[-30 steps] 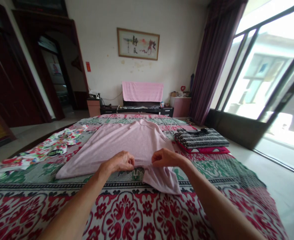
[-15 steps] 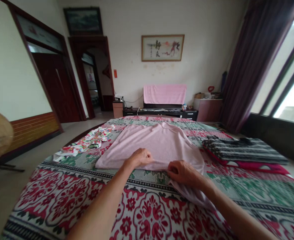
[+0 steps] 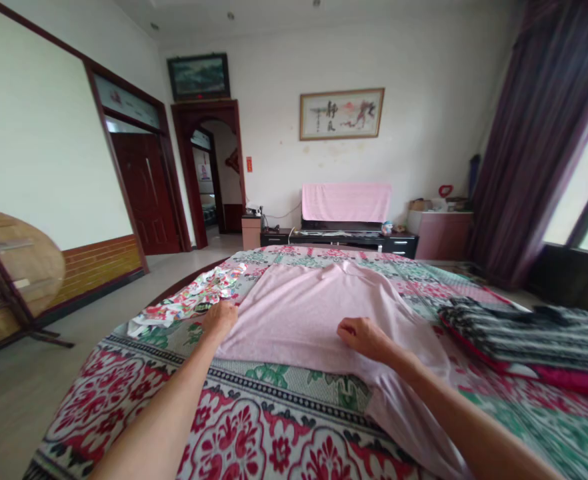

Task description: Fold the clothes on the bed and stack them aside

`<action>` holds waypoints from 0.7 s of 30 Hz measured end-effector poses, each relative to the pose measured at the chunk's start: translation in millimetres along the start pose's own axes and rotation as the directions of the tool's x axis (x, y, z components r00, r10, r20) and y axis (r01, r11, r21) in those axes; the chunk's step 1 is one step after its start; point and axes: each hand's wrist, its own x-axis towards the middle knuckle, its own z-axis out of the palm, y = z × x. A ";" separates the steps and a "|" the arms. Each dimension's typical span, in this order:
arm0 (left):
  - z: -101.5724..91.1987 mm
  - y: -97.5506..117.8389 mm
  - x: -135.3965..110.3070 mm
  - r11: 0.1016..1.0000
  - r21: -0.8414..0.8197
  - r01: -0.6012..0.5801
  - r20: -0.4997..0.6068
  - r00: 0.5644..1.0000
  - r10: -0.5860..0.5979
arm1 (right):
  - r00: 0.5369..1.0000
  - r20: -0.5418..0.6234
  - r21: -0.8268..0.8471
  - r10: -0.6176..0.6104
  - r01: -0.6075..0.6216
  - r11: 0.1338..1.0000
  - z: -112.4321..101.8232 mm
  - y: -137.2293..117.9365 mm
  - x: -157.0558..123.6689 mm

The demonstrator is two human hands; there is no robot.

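Note:
A pale pink shirt lies spread on the patterned cover, with a sleeve-like part trailing toward me under my right forearm. My left hand is closed at the shirt's left edge, its fingertips against the cloth. Over the shirt's right half is my right hand, fingers curled together; whether cloth is pinched in them is hidden. Just beyond my left hand lies a crumpled white garment with a colourful print.
The cover has red, green and white patterns. At right sits a folded stack of black-and-grey striped cloth. Farther off are a low black cabinet, a pink cloth and a folded round table.
My left hand has moved left from the shirt's front edge to its left edge. My right hand is now farther in over the shirt. The view has tilted up and turned left.

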 end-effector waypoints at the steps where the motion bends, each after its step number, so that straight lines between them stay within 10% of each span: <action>1: 2.1 2.2 5.4 1.000 -0.003 0.009 0.004 1.000 -0.009 | 1.000 -0.030 0.005 0.001 -0.001 1.000 6.3 3.9 1.3; 9: 16.9 32.3 50.8 0.999 -0.019 0.050 0.057 0.997 -0.049 | 0.985 -0.173 -0.023 -0.008 0.004 1.000 26.5 12.5 -7.8; 21: 31.9 32.7 49.7 0.990 -0.037 -0.135 0.025 0.990 0.136 | 0.988 -0.152 -0.058 0.028 -0.037 0.998 28.3 14.3 -3.9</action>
